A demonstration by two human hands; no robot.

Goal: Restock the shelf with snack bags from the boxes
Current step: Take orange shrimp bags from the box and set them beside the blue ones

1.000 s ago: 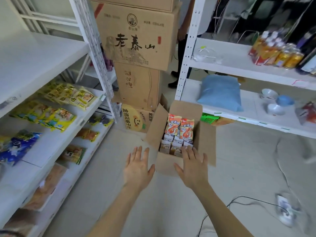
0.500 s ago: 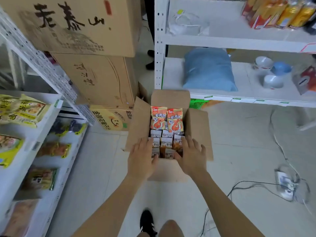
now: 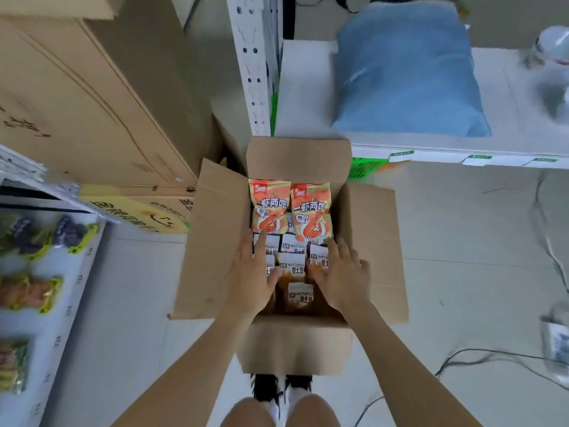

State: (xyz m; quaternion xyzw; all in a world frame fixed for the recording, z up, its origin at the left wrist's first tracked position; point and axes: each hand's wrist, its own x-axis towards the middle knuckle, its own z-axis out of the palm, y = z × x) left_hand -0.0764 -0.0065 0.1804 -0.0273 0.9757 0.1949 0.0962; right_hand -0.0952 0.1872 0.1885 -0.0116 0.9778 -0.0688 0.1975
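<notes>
- While both arms reach into the open box (image 3: 215, 241) on the floor, the left hand (image 3: 251, 272) lies on the small white-and-brown packets (image 3: 292, 263) at the box's left side. Its fingers are straight and close together, gripping nothing.
- The right hand (image 3: 340, 275) rests on the packets at the right side, fingers spread and nearly straight. Its palm hides whatever lies beneath.
- Two orange snack bags (image 3: 271, 206) lie side by side at the box's far end, just beyond the fingertips.
- How deep the packets are stacked cannot be seen.
- The left shelf (image 3: 77, 288) is cut off by the frame edge, and the bags on it are blurred.
- Stacked cartons (image 3: 92, 103) stand beside the box, their tops out of frame.
- A blue bundle (image 3: 406, 72) sits on the right shelf (image 3: 308, 87). The pale things beside it are too smeared to identify.
- The box's near flap partly hides the black shoes (image 3: 264, 386).
</notes>
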